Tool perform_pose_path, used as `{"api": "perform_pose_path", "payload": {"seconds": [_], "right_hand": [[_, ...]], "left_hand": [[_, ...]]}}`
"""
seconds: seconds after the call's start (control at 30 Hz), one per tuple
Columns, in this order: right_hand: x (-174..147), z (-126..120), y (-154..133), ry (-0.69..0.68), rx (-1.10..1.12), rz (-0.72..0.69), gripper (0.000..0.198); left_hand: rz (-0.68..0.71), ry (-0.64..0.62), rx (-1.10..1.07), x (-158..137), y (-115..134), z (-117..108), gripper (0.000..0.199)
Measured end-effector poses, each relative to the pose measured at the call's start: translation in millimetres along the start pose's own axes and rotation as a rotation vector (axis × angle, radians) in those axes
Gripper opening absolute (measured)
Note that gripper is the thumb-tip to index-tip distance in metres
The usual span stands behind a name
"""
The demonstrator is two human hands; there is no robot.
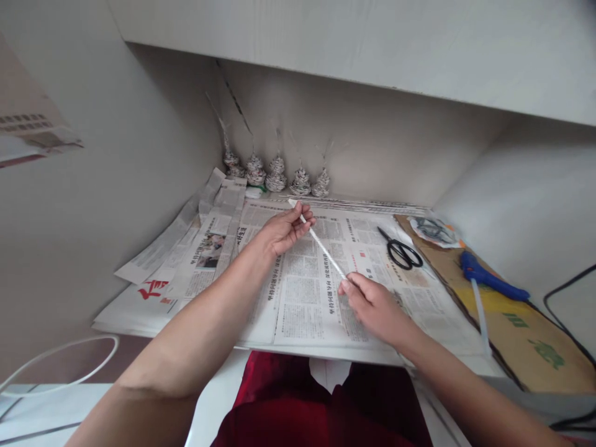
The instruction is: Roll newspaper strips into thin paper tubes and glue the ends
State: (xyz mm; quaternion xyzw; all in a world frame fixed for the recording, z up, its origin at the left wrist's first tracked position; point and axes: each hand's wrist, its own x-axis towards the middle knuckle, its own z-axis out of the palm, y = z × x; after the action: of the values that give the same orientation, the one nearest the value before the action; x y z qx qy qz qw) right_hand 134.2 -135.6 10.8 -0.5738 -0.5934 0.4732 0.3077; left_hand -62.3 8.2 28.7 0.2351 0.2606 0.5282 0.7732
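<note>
A thin white rolled paper stick (326,251) runs on a slant between my two hands, over the newspaper sheets (298,310). My left hand (288,228) grips its upper end, with the tip poking out past the thumb. Lower down, my right hand (370,304) pinches the other end between thumb and fingertips. Black-handled scissors (404,253) lie on the newspaper to the right of the stick, apart from both hands.
Several woven paper gourd shapes (277,175) stand along the back wall, with long paper sticks (363,203) lying before them. Newspaper strips (214,226) are piled at left. A blue glue gun (493,279) rests on cardboard (526,335) at right. A shelf (354,43) overhangs the back.
</note>
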Motion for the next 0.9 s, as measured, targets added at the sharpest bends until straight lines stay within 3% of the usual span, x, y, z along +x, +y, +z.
{"api": "perform_pose_path", "payload": {"seconds": [0.07, 0.2, 0.27, 0.5, 0.57, 0.7, 0.77, 0.83, 0.9], "right_hand": [[-1, 1, -1, 0.018, -0.006, -0.008, 0.03], [-2, 2, 0, -0.31, 0.468, 0.178, 0.031], [-2, 2, 0, -0.379, 0.539, 0.195, 0.031], [18, 10, -3, 0.009, -0.109, -0.084, 0.032], [23, 13, -6, -0.031, -0.011, -0.049, 0.033], [24, 15, -9, -0.4, 0.526, 0.165, 0.031], [23, 15, -8, -0.485, 0.622, 0.198, 0.03], [24, 16, -6, -0.404, 0.515, 0.175, 0.031], [26, 17, -5, -0.22, 0.252, 0.09, 0.032]], "left_hand": [[0.001, 0.004, -0.015, 0, -1, 0, 0.014], [-0.02, -0.024, -0.032, 1, -1, 0, 0.02], [-0.016, -0.029, -0.024, 1, -2, 0, 0.022], [-0.009, 0.044, -0.01, 0, -9, 3, 0.025], [-0.008, 0.017, -0.113, -1, -10, 6, 0.029], [-0.017, -0.062, -0.262, 0, -9, 8, 0.034], [-0.015, -0.077, -0.274, 1, -8, 9, 0.035], [0.008, -0.054, -0.272, 2, -9, 9, 0.035], [0.032, -0.011, -0.254, 2, -11, 9, 0.035]]}}
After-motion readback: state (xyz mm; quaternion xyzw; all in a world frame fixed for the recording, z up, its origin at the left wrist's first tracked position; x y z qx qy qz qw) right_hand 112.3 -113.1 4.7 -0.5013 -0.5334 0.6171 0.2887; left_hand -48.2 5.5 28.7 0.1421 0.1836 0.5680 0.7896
